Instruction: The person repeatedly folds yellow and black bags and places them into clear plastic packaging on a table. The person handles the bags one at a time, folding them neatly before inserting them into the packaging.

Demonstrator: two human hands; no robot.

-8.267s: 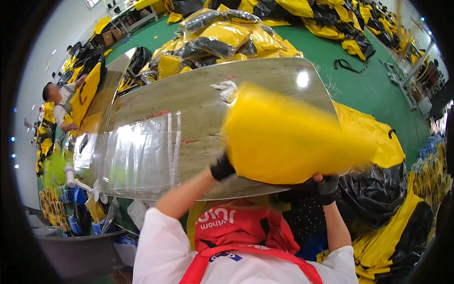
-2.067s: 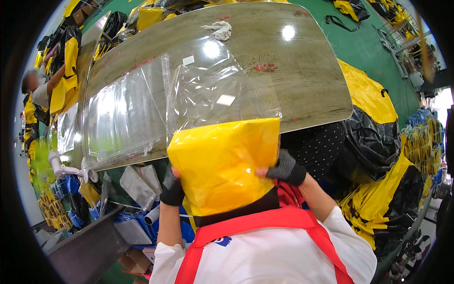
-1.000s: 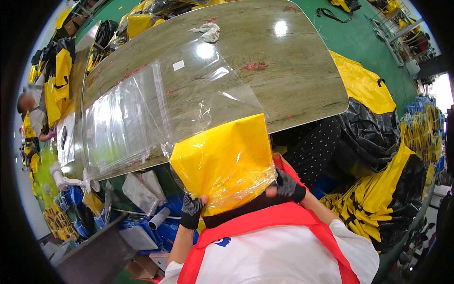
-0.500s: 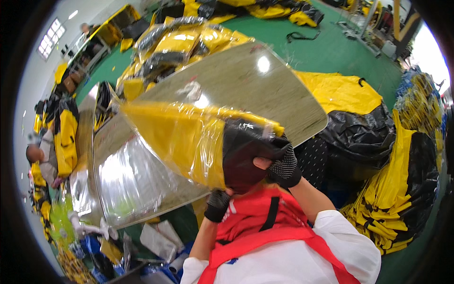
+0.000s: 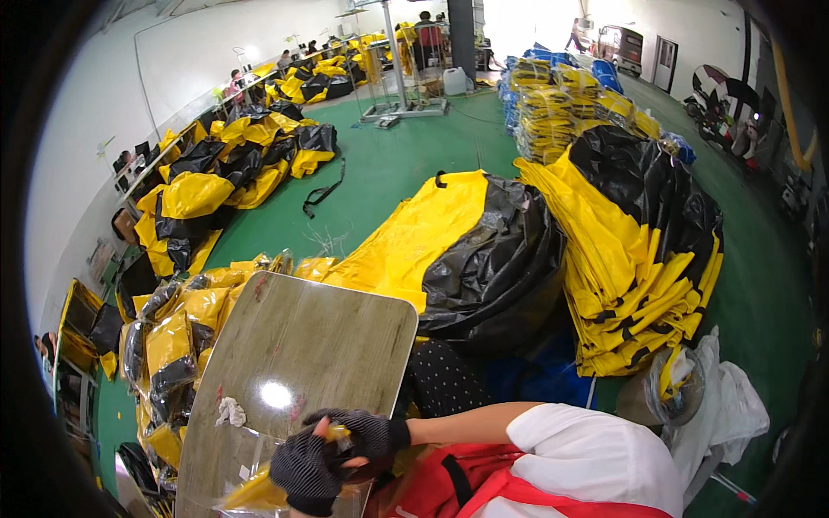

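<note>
Evidently, the gloved left hand (image 5: 306,473) and right hand (image 5: 370,439) gripped a plastic-wrapped yellow bundle (image 5: 259,494) between them over the bench (image 5: 332,345), near a crumpled white cloth (image 5: 230,412).

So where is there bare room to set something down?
The table is bare from its far edge to the white cloth and right hand; so is the green floor between black strap and yellow-and-black heap. Crowded: the near table, around left hand and yellow packet.
</note>
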